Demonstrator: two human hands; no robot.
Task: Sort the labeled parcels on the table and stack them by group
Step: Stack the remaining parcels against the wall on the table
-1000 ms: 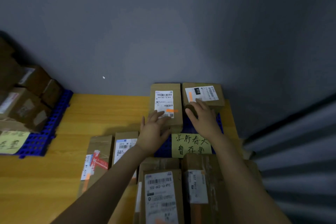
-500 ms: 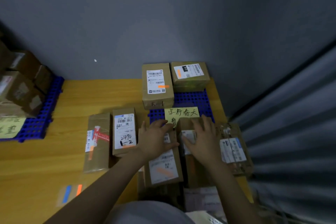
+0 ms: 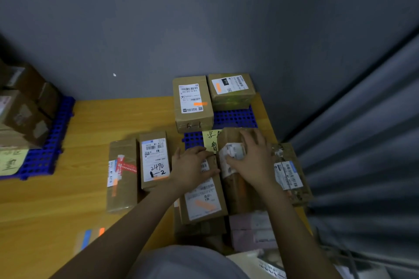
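My right hand [image 3: 251, 158] grips a long brown parcel [image 3: 238, 192] by its far end, fingers curled over the edge and thumb on its white label. That end covers part of the yellow note [image 3: 210, 140] on the blue pallet [image 3: 235, 118]. My left hand [image 3: 192, 167] lies flat on a labelled parcel [image 3: 203, 199] beside it, fingertips against the brown parcel's left side. Two labelled parcels stand at the back of the pallet, one on the left [image 3: 192, 102] and one on the right [image 3: 231, 88].
On the wooden table [image 3: 79, 199] lie a red-taped parcel [image 3: 122, 174] and one marked 2490 [image 3: 155, 161]. Another parcel [image 3: 290, 174] lies at the right edge, pink packets [image 3: 251, 229] near me. A second blue pallet [image 3: 45, 142] carries stacked boxes [image 3: 22, 108] at the left.
Both hands left the two parcels on the pallet and came back to the near parcels. My right hand has since closed on the brown parcel, whose far end now covers part of the note.
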